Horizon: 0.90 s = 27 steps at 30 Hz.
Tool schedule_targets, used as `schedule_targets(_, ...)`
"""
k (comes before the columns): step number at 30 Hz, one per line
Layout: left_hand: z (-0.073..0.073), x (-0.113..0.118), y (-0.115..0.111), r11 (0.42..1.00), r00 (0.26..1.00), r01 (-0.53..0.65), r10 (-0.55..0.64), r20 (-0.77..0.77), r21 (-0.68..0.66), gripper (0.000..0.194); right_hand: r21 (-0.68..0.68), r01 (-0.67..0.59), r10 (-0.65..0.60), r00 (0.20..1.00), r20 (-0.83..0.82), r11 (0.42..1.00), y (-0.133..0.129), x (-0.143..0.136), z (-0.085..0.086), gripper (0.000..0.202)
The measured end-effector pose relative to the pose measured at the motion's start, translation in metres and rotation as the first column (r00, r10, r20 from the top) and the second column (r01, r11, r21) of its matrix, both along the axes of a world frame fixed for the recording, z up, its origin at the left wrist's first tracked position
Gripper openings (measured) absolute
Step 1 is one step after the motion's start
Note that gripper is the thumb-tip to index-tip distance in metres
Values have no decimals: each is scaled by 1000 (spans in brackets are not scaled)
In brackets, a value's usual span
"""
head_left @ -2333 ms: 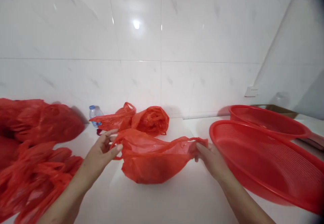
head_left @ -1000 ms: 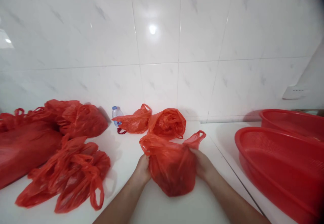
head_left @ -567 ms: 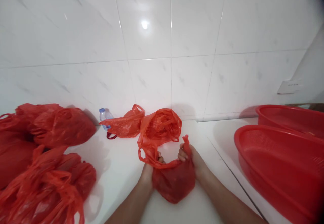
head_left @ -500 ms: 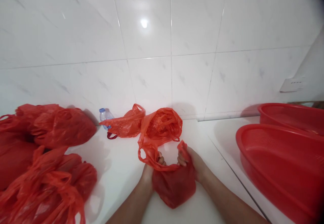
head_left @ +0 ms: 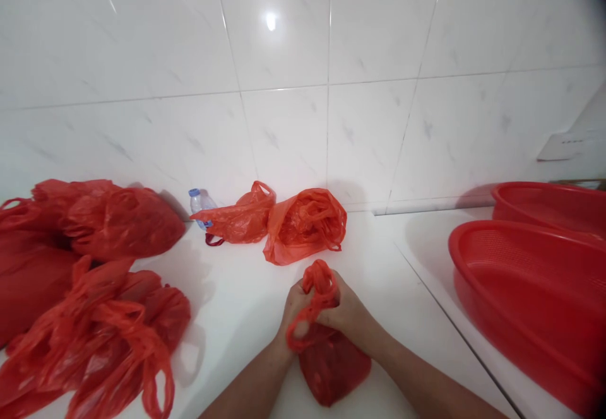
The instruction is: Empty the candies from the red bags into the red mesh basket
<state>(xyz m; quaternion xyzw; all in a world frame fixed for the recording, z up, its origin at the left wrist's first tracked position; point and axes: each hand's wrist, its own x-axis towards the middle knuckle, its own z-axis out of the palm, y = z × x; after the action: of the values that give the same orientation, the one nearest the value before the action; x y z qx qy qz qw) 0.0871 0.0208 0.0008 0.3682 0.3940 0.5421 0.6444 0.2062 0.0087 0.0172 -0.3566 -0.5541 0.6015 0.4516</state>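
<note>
A small red plastic bag (head_left: 334, 365) with something bulky inside sits on the white surface in front of me; its contents cannot be made out. My left hand (head_left: 297, 305) is closed around the gathered neck of the bag from the left. From the right, my right hand (head_left: 348, 305) grips the same neck, the two hands close together. The bag's looped handles stick up and hang over between my hands. Beyond them lies an open, crumpled red plastic bag (head_left: 307, 220), with another loose red bag (head_left: 241, 217) beside it.
Several full red bags (head_left: 127, 223) are heaped at the left. A clear bottle with a blue cap (head_left: 195, 201) stands by the tiled wall (head_left: 284, 129). Two red plastic baskets (head_left: 521, 286) occupy the right side, past a seam in the white countertop (head_left: 237, 305).
My hands have come together, drawing the bag's opening into a bunched neck. The handles, held apart before, now stand between my hands. The view has tilted slightly down.
</note>
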Motion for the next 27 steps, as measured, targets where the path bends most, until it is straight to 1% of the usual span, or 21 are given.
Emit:
schedule_targets(1,1,1,-2,1000,1000,-8,8,-4,30,23,5,25,-25,999,-32,1000,1,-1,-2,41)
schedule_targets(3,0,1,-6,996,999,-37,39,-31,75,27,-57,71,-76,993,-85,996,4,1,-5,20)
schedule_targets(4,0,1,-8,996,997,-52,56,-49,78,30,-111,88,-99,990,-97,990,7,2,-7,15)
schedule_targets(6,-1,-1,-12,993,994,-78,85,-73,91,39,-207,124,-146,985,-93,970,11,6,-10,13)
schedule_targets(7,0,-3,-14,988,991,-87,98,-86,127,44,-231,138,-163,982,-94,963,12,8,-11,14)
schedule_targets(8,1,-4,-17,977,988,-94,116,-106,191,50,-239,140,-168,980,-102,961,14,10,-12,15)
schedule_targets(9,3,-6,-19,956,982,-95,136,-134,279,56,-234,132,-163,980,-116,963,14,11,-12,15)
schedule_targets(11,7,-9,-22,884,951,-70,199,-237,463,65,-205,121,-152,978,-141,971,15,12,-13,14)
schedule_targets(12,10,-10,-23,850,924,-44,234,-302,524,63,-190,116,-146,978,-151,975,15,13,-13,14)
schedule_targets(13,11,-10,-23,831,896,-16,259,-362,556,55,-182,108,-137,978,-158,977,15,13,-14,14)
schedule_targets(14,12,-11,-23,829,871,9,268,-411,559,42,-182,93,-123,979,-165,979,16,14,-15,15)
schedule_targets(16,11,-11,-19,861,848,29,248,-469,508,18,-205,48,-86,980,-179,978,18,16,-18,17)
schedule_targets(17,9,-11,-17,882,851,20,232,-471,471,13,-223,21,-63,981,-185,975,19,18,-19,19)
schedule_targets(20,2,-10,-11,921,869,-36,220,-444,387,10,-257,-80,17,971,-238,963,22,24,-20,22)
schedule_targets(24,-8,-11,-6,939,886,-41,192,-423,341,12,-229,-247,151,918,-367,942,24,31,-20,40)
schedule_targets(26,-10,-12,-5,940,885,-45,194,-423,337,12,-213,-277,177,902,-394,937,25,32,-20,47)
schedule_targets(27,-10,-12,-5,939,882,-49,200,-427,340,12,-208,-273,175,902,-394,939,26,33,-20,45)
